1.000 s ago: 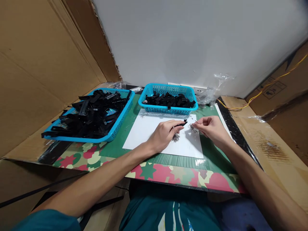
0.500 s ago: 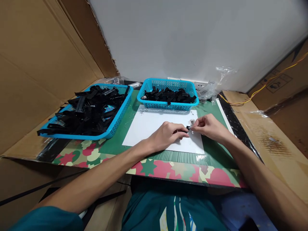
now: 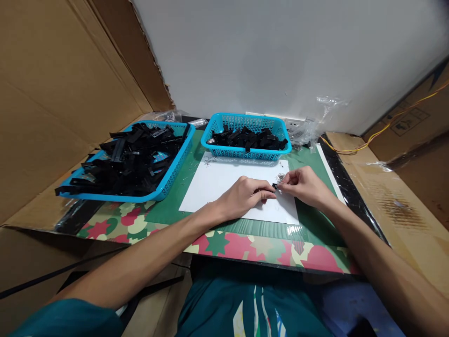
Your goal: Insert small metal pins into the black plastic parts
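Observation:
Over the right part of a white sheet [image 3: 217, 182], my left hand [image 3: 250, 194] is closed on a small black piece [image 3: 274, 186], pinched between thumb and fingers. My right hand [image 3: 301, 185] meets it from the other side, fingertips pressed together around a thin, light-coloured sliver-like tool [image 3: 282, 183] whose tip points at the black piece; its exact kind is too small to make out. Just behind the fingertips lies a little pile of tiny metal bits [image 3: 280, 177]. Most of the black piece is hidden by the fingers.
A blue basket [image 3: 245, 152] of black pieces stands behind the sheet. At the left, a larger blue basket [image 3: 171, 176] is heaped with black strips. Cardboard walls [image 3: 52, 84] flank the green table mat [image 3: 315, 210]. Clear plastic [image 3: 305, 133] and yellow wires [image 3: 377, 135] are at the right.
Both hands stay almost in place, still meeting at the black piece. The whole view has shifted very slightly; the baskets have not been touched.

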The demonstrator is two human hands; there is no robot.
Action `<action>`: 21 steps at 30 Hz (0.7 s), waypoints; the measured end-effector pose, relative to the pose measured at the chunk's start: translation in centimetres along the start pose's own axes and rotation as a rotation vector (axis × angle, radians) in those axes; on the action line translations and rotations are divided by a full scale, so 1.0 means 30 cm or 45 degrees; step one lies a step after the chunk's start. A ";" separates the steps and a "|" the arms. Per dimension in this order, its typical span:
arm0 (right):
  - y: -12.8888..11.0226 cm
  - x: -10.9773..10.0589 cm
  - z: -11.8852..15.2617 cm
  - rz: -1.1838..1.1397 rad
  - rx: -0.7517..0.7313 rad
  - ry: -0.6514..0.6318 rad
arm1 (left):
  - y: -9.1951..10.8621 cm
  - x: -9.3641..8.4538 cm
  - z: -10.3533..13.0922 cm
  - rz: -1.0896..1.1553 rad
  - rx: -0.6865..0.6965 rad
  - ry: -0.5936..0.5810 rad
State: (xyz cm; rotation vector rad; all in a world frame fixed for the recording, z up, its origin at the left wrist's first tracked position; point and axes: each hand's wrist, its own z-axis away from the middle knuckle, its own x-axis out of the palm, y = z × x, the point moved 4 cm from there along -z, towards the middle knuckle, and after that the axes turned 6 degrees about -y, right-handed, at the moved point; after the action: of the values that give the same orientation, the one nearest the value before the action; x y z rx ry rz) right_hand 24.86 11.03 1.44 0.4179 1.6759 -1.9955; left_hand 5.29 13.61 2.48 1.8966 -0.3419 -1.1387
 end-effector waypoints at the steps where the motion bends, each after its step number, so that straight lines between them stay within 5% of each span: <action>1: -0.001 0.002 0.001 0.009 -0.004 0.009 | -0.001 0.000 0.000 0.006 -0.004 0.001; 12: -0.004 0.024 0.010 0.038 -0.071 0.100 | -0.010 0.000 -0.002 0.099 -0.040 0.009; 21: -0.029 0.017 0.005 -0.028 -0.068 -0.044 | 0.007 -0.015 -0.004 0.096 -0.075 0.029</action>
State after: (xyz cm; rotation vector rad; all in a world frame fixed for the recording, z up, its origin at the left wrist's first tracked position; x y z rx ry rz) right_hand 23.96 10.89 1.92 0.3461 1.7150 -1.9578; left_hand 5.18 13.82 2.91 1.8288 -0.3606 -1.0650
